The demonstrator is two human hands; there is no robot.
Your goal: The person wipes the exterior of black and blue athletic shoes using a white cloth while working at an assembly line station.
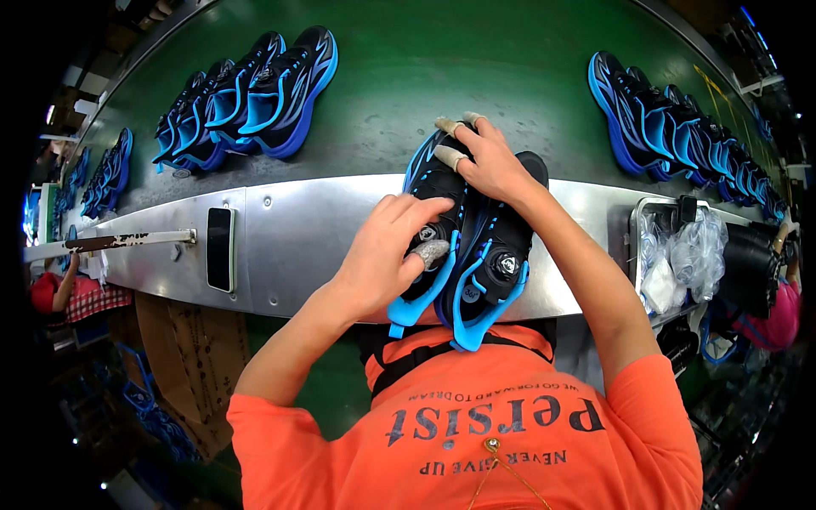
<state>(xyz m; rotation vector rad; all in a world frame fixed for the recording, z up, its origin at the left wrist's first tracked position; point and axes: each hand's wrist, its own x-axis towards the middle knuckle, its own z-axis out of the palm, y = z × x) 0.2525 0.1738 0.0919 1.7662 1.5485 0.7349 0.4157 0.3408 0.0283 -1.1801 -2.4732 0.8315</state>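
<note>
A pair of black sneakers with bright blue trim lies in front of me, toes pointing away. The left sneaker (435, 183) is under both hands. My left hand (382, 251) is closed around its collar and tongue, with index finger and thumb beside the round lacing dial (429, 232). The left thumb wears a grey covering. My right hand (491, 161) curls over the toe of the same sneaker, with pale covers on several fingertips. Beside it, the right sneaker (497, 263) shows its own dial and blue collar; my right hand and wrist hide part of its front.
Similar sneakers (289, 93) stand in rows on the green surface (459, 59) at far left and far right (633, 110). A phone (221, 250) lies on the metal ledge (297, 238). A metal basket (636, 246) holds clear plastic bags (693, 259). Other people sit at both sides.
</note>
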